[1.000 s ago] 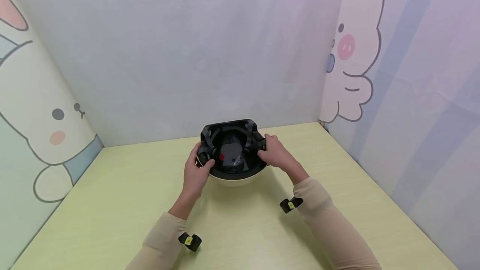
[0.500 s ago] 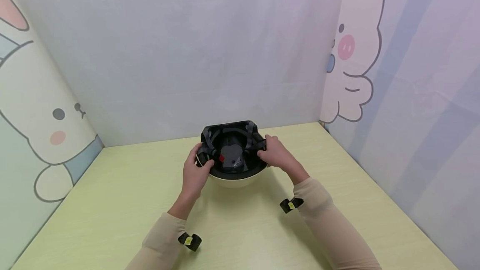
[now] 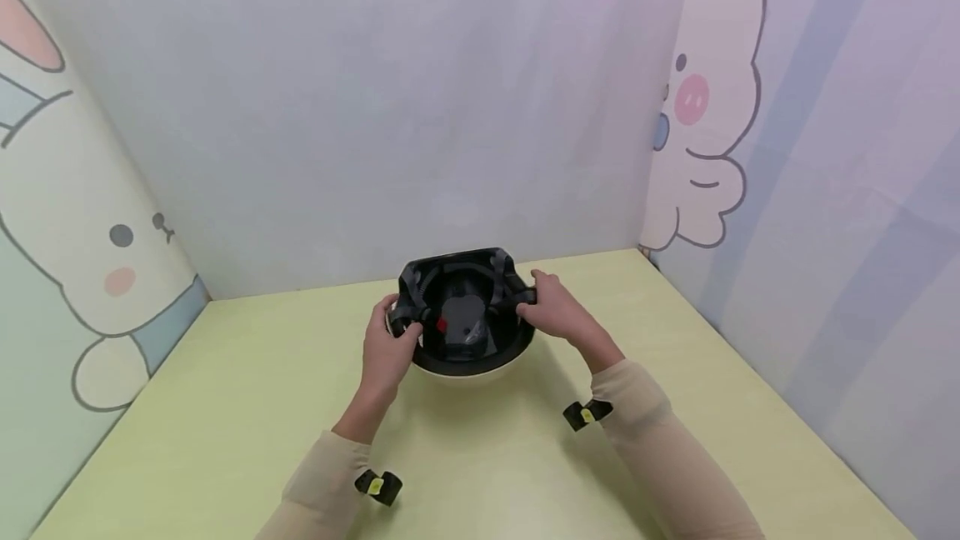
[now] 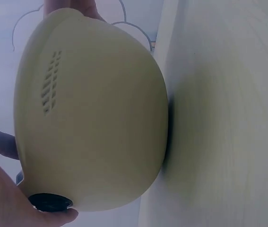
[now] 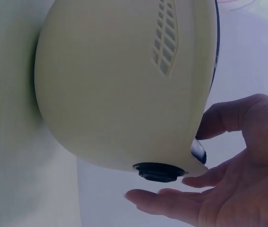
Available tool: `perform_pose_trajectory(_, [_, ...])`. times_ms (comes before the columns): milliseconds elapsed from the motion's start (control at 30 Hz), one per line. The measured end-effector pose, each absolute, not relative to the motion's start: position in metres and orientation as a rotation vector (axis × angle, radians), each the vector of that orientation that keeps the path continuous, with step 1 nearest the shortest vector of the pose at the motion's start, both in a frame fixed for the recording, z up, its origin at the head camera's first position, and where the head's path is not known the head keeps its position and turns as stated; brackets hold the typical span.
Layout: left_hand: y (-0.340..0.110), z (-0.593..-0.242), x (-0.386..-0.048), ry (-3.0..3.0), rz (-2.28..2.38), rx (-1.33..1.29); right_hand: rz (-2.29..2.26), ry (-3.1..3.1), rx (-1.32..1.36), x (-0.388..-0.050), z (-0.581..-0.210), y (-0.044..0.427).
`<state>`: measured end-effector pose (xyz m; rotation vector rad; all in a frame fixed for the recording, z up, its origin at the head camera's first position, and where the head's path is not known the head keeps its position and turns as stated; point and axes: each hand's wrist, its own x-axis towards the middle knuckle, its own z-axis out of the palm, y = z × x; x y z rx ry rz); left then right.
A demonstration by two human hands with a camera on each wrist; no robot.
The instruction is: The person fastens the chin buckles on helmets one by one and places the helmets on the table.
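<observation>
A cream helmet [image 4: 96, 113] lies upside down, crown against or very near the table, with its black-lined opening facing up and tilted toward me. Inside it, the head view shows dark straps, a red tab [image 3: 442, 324] and a shiny clear patch. My left hand [image 3: 384, 357] grips the left rim, its thumb over the edge. Opposite, my right hand [image 3: 557, 308] holds the right rim between thumb and fingers, beside a round black fitting [image 5: 158, 171] on the shell. A matching black fitting [image 4: 51, 202] lies by the left fingers.
The pale yellow-green table [image 3: 255, 390] extends around the helmet. A plain pale backdrop [image 3: 375, 107] rises behind it, close to the helmet's far side. Side panels with cartoon animals [image 3: 705, 107] stand left and right. Each sleeve bears a black wrist device [image 3: 378, 487].
The helmet's near rim has dropped slightly toward me, so its opening shows more and less of the shell appears below. Both hands keep their hold; the head view has shifted a little.
</observation>
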<state>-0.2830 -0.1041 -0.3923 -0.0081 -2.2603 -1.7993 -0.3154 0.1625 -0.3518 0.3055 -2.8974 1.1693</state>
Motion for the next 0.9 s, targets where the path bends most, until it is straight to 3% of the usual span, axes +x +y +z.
perform_pose_trajectory(900, [-0.1081, -0.3895, -0.2815, -2.297, -1.695, -0.008, 1.081, -2.862, 0.484, -0.3149, -0.355, 0.1621])
